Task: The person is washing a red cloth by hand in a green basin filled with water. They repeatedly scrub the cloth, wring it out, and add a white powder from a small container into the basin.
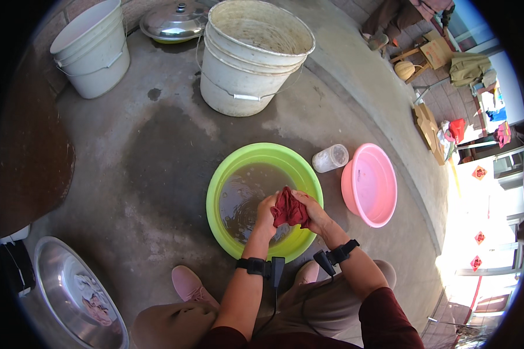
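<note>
Both of my hands grip a bunched dark red cloth (289, 208) above a lime-green plastic basin (218, 187). My left hand (266, 213) has the cloth's left side, and my right hand (315, 213) has its right side. Murky, greyish water (244, 205) with ripples and some bubbles lies in the basin below. Each wrist wears a black strap with a small device and a cable. Right of the basin stands a clear plastic jar (330, 158) with whitish contents. Beside that jar is a pink plastic basin (369, 185), tilted in view.
A large stained white bucket (244, 83) and a smaller white bucket (94, 65) stand at the back, with a lidded metal pan (174, 22) between them. At lower left, a metal basin (54, 279) holds wet cloths (94, 296). A seated person (393, 19) appears at upper right.
</note>
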{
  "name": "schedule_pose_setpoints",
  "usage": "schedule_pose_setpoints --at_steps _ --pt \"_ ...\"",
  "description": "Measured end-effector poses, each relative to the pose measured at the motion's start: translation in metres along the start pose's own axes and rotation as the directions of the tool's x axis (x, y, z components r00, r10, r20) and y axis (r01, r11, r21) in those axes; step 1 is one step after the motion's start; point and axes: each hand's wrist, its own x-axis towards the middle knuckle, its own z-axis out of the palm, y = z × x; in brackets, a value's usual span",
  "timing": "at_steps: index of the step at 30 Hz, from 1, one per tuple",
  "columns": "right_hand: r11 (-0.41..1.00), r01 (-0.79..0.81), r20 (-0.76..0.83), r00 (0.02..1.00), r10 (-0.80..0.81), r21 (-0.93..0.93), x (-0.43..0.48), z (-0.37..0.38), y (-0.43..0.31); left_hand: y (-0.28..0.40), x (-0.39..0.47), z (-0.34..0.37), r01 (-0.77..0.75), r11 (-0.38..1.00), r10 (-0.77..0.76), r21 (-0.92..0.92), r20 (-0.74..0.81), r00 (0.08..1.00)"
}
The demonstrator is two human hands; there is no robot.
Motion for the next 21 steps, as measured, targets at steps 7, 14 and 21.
schedule_pose_setpoints --at_steps 7,14,21 --pt "0.814 0.361 -0.055 0.901 -0.431 -0.454 -0.012 0.027 -0.018 -0.004 0.013 -0.036 0.104 0.956 -0.11 -0.276 -0.007 0.994" --pt "0.293 0.23 0.013 0.807 -0.591 -0.928 -0.023 0.057 0.003 -0.041 0.01 -0.009 0.045 0.984 -0.077 -0.172 -0.18 0.981" --pt "0.278 0.551 0.336 0.761 -0.555 -0.787 -0.016 0.048 0.018 -0.03 -0.002 -0.004 -0.049 0.921 0.029 -0.388 -0.058 0.998"
